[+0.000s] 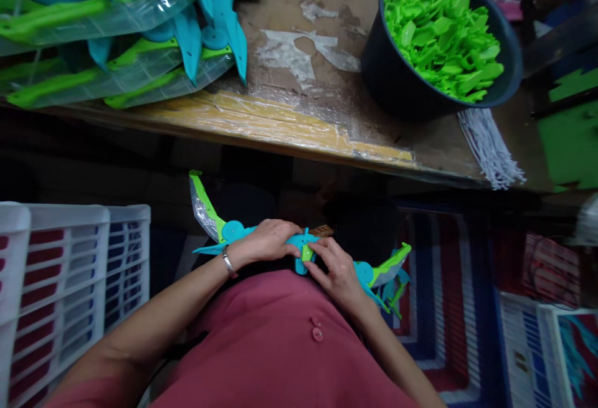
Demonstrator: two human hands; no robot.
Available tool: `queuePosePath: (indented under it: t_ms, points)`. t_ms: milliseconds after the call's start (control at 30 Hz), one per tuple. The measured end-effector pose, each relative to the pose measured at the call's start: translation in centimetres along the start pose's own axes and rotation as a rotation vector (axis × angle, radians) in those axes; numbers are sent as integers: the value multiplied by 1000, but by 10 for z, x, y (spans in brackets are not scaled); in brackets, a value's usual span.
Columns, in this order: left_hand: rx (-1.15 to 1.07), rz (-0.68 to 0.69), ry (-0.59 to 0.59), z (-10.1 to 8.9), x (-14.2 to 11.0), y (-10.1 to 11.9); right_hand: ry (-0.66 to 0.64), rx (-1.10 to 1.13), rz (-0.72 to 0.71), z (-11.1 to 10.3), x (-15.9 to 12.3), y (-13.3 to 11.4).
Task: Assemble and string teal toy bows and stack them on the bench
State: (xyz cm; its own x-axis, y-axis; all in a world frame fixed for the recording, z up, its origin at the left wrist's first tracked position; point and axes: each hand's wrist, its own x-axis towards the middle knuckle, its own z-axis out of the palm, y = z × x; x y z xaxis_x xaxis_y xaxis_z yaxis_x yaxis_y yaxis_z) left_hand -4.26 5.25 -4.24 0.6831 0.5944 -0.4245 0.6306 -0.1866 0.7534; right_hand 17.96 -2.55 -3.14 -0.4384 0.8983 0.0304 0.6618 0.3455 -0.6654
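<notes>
Across my lap lies a turquoise and lime-green plastic toy bow [299,241], its curved arms reaching out to both sides. My left hand [273,240] is closed over the left of its middle part. A small lime-green plastic piece [306,252] sits at the bow's middle, pinched by my right hand [337,265] with thumb and fingers. Whether that piece is fixed to the bow cannot be made out. Part of the bow's body is hidden under both hands.
Ahead is a worn wooden table [299,112] with a taped edge. It bears a stack of turquoise and green bow parts [154,34], a dark bucket [397,84] of green pieces and white strings [490,146]. Crates stand left [60,289] and right [467,333].
</notes>
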Motion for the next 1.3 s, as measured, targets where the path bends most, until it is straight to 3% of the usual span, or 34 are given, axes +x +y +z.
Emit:
queuePosePath:
  t_ms: [167,333,500,700,900,1167,1233,1300]
  points:
    - [-7,-29,-53,-5,4,4,-35,-31,34,3,1,-4]
    - [-22,-122,-198,-15,22,11,-82,-79,64,4,4,-6]
    - [-108,-232,-368,-16,37,15,-262,-139,139,3,11,-8]
    - [-86,-297,-350,-9,41,15,-333,-113,159,7,20,-8]
    - [-147,-230,-333,-8,37,13,-319,-119,187,-3,22,-10]
    - [-120,-154,-228,-12,16,14,-122,-42,255,-21,14,-11]
    - [-65,-136,-195,-12,11,21,-176,-22,272,-26,25,-6]
    - [-8,-120,-167,-10,7,28,-314,15,295,-30,38,2]
